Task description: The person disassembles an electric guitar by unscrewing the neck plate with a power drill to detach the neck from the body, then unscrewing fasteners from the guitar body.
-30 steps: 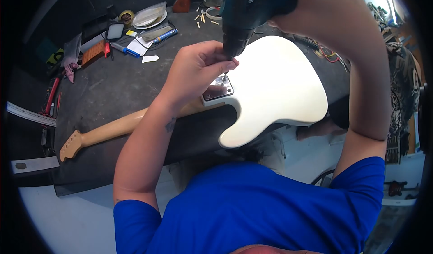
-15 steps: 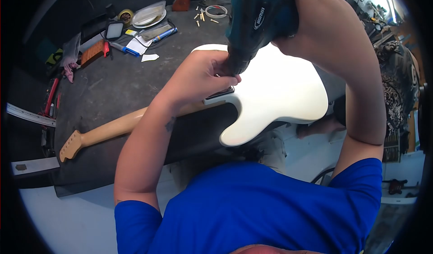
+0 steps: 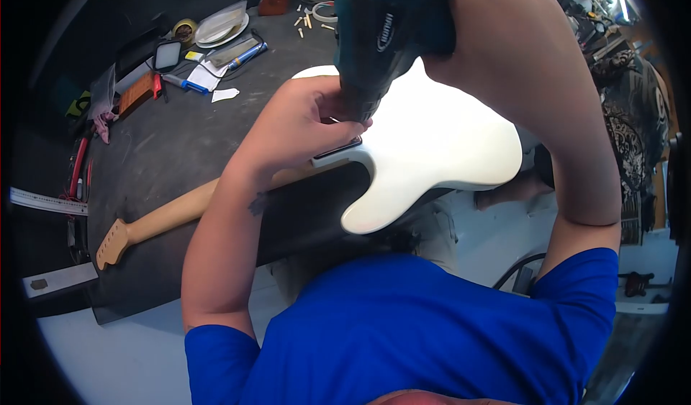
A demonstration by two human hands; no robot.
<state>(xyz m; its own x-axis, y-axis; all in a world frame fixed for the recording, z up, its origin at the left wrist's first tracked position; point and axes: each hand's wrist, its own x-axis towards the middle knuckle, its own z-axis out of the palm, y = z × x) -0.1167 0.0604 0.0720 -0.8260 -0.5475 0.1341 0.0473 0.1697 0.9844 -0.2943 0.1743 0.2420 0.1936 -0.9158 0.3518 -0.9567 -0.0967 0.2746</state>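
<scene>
Power drill (image 3: 392, 34) has come down closer to the neck plate (image 3: 341, 148). Right hand (image 3: 482, 20) grips it, left fingers (image 3: 345, 129) pinched narrow by the chuck (image 3: 360, 106), guitar (image 3: 450, 128) face-down along the desk (image 3: 187, 131)'s near edge.

The guitar body (image 3: 439, 138) is creamy white, glaring to pure white across its middle, and the neck (image 3: 169, 212) and headstock (image 3: 112, 245) are pale honey-tan. The power drill (image 3: 399, 16) is dark teal and black, with a whitish logo (image 3: 385, 33). The T-shirt (image 3: 432, 318) is plain royal blue. Dark grey, with paler scuffs, covers the benchtop (image 3: 187, 131). The block (image 3: 137, 95) is orange-brown, the plate (image 3: 234, 36) white, the ruler (image 3: 49, 202) whitish with dark markings, and the cloth (image 3: 633, 110) black with pale swirls.
</scene>
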